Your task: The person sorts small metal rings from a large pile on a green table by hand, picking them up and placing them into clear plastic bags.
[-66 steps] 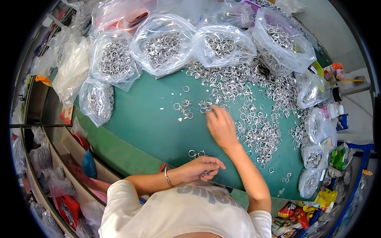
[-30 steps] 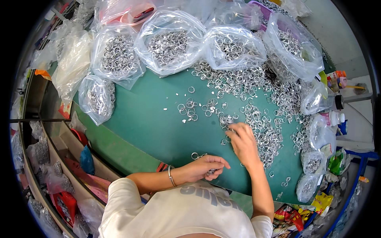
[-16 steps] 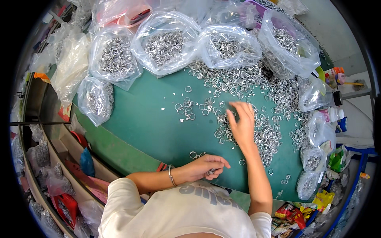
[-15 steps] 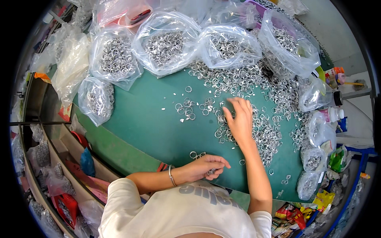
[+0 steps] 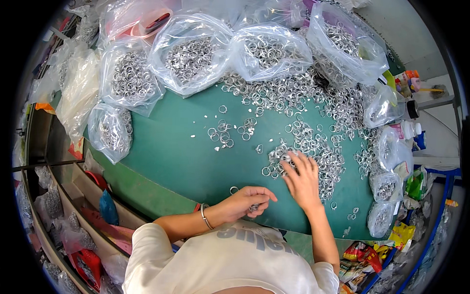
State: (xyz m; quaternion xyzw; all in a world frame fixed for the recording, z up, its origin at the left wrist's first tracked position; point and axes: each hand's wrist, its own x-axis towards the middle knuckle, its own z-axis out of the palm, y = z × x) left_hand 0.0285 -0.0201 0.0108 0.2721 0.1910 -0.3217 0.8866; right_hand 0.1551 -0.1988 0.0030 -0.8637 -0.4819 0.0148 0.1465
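Near the front edge of the green table [image 5: 196, 152], my left hand [image 5: 247, 202] is closed, with a small bunch of silvery metal rings [image 5: 254, 207] held in its curled fingers. One more ring [image 5: 234, 190] lies just behind that hand. My right hand [image 5: 303, 179] reaches over the left side of a loose pile of rings [image 5: 329, 169]. Its fingers are apart and bent down onto the rings, the fingertips slightly blurred. Smaller clusters of rings [image 5: 223, 134] and little whitish flakes [image 5: 193, 136] lie to the left of the pile.
Clear plastic bags of rings [image 5: 188, 59] line the table's back, with a smaller bag [image 5: 111, 132] at the left. A wide heap of rings [image 5: 279, 93] spreads along the back right. More bags [image 5: 387, 188] and bottles [image 5: 411, 130] stand at the right edge. Shelves [image 5: 73, 186] hold bags at left.
My right hand has moved toward me, from the far end of the pile to its nearer left side, with rings shifting under its fingers. My left hand stays closed in nearly the same place.
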